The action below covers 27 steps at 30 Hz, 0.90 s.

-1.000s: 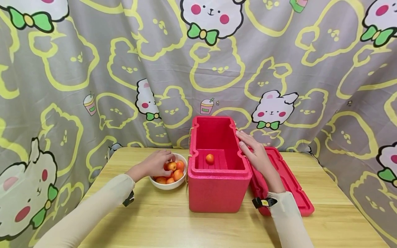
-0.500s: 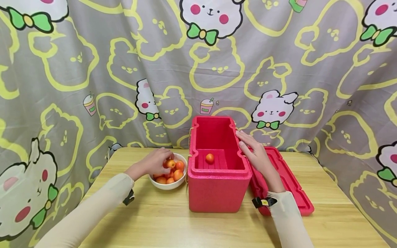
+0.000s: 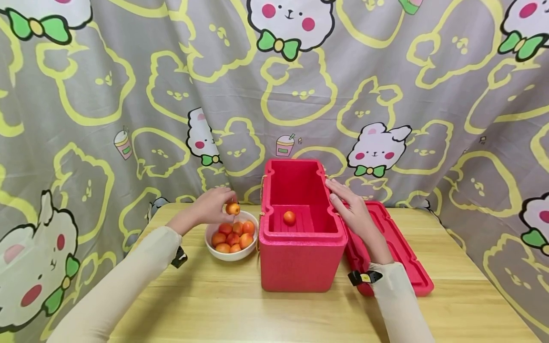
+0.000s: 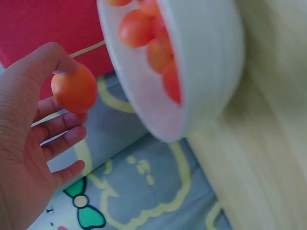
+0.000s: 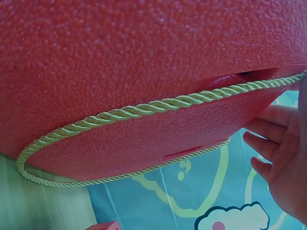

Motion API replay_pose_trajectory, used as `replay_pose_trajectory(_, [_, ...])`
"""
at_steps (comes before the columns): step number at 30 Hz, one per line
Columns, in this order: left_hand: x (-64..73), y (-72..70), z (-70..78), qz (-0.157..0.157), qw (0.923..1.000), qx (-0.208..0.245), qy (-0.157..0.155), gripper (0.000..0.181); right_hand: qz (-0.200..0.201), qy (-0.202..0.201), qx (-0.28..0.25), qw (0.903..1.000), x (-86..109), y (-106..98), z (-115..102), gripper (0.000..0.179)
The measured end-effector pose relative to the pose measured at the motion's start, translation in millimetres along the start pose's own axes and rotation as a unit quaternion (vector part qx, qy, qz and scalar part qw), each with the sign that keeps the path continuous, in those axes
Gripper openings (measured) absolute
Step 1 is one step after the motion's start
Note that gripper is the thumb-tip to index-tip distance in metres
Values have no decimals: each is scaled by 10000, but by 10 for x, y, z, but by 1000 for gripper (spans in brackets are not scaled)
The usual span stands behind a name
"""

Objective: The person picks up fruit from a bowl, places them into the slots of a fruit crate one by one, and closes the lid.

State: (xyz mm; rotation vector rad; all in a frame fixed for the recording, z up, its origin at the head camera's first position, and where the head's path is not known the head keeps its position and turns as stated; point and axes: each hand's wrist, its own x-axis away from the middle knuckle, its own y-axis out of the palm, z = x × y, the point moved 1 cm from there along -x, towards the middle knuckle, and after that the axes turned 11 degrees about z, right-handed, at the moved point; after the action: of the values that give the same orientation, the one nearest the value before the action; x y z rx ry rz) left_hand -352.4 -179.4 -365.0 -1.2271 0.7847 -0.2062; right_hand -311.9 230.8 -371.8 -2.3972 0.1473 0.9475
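My left hand (image 3: 213,206) pinches a small round orange-red fruit (image 4: 75,89) between thumb and fingers, up above the white bowl (image 4: 211,72). In the left wrist view the other fingers spread loosely below it. Several more such fruits (image 3: 233,238) lie in the bowl, left of the red foam box (image 3: 296,267). One fruit (image 3: 289,218) sits on the floor of that lidless box. My right hand (image 3: 349,208) rests on the box's right rim with its fingers extended. Seen from the right wrist, those fingers lie along the box's outer side.
A red lid (image 3: 403,257) lies on the wooden table (image 3: 206,300), right of the box and partly under my right forearm. A gold rope (image 5: 144,109) loops along the box's side. Behind the table hangs a grey patterned curtain (image 3: 240,119).
My left hand has lifted one fruit from the bowl, up and slightly toward the back, uncovering the fruits beneath. The right hand stays on the rim.
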Motion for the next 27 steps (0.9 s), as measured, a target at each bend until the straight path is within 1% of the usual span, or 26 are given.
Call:
replay_pose_trajectory(4, [-92, -112, 15, 138, 9999, 45, -52, 32, 8, -9, -9, 10000, -4, 1, 3, 49])
replay_pose_trajectory(7, [-166, -195, 35, 318, 9995, 49, 30, 31, 2, 16, -4, 10000, -4, -1, 5, 50])
replay_pose_trajectory(12, [-282, -350, 96, 555, 9984, 18, 85, 34, -20, 70, 1, 10000, 1, -2, 9, 51])
replay_pose_trajectory(16, [-374, -469, 156, 685, 9976, 20, 46, 36, -17, 73, -6, 10000, -3, -3, 13, 51])
replay_pose_trajectory(20, [-457, -548, 215, 801, 9967, 144, 36, 33, -16, 68, -7, 10000, -6, -2, 14, 51])
replay_pose_trajectory(25, [-551, -604, 300, 1044, 9940, 186, 253, 31, -9, 29, 4, 10000, -3, -5, 18, 50])
replay_pose_trajectory(27, [-586, -617, 336, 1083, 9935, 159, 303, 32, -9, 28, 8, 10000, 0, -5, 20, 50])
